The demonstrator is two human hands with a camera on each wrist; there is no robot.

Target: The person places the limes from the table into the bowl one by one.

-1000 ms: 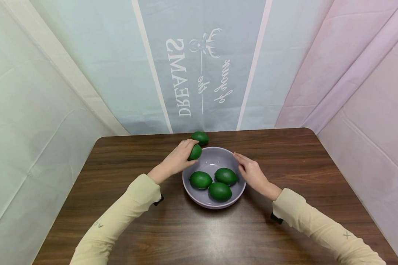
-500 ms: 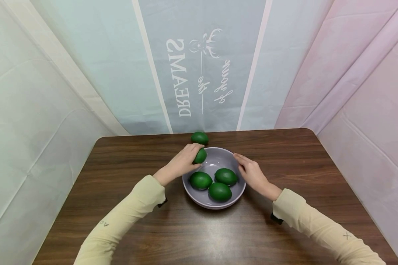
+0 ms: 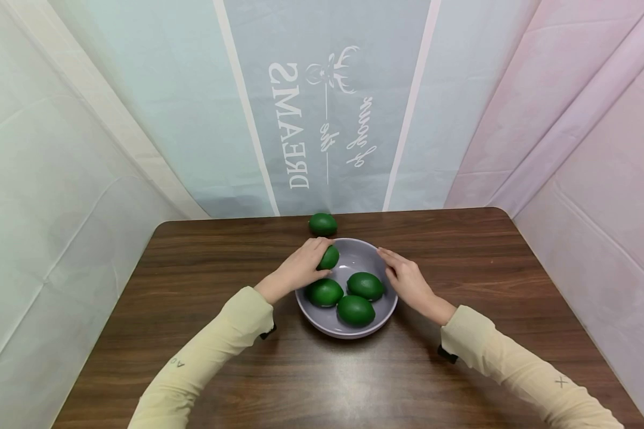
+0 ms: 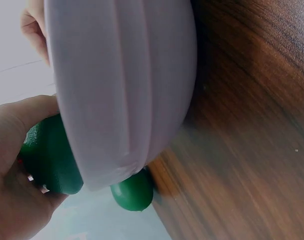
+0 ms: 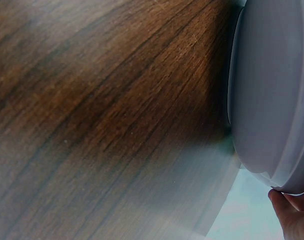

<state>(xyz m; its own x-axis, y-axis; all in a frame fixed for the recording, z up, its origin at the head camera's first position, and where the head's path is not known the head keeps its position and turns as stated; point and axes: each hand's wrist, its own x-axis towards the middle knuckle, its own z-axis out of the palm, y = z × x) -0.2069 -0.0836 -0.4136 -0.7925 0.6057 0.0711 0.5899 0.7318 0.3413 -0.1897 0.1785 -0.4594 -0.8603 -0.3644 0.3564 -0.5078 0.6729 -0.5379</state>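
My left hand (image 3: 300,266) grips a green lime (image 3: 330,257) at the upper left of a grey-purple bowl (image 3: 349,333). In the left wrist view, thumb and fingers curl round this lime (image 4: 49,155) beside the rim. Inside the bowl lie three more limes: one on the left (image 3: 325,292), one on the right (image 3: 366,286) and one in front (image 3: 356,310). With fingers fairly straight, my right hand (image 3: 412,283) touches the bowl's right rim. Its fingertips (image 5: 276,195) meet the edge in the right wrist view.
Behind the bowl, another lime (image 3: 322,224) rests near the back edge of the brown wooden table (image 3: 220,381). A printed curtain (image 3: 333,131) hangs just beyond that edge. Pale fabric walls stand to the left and right.
My left hand has moved right and toward me, bringing its lime from the bowl's upper-left rim to over the inside. The right hand and bowl have stayed in place.
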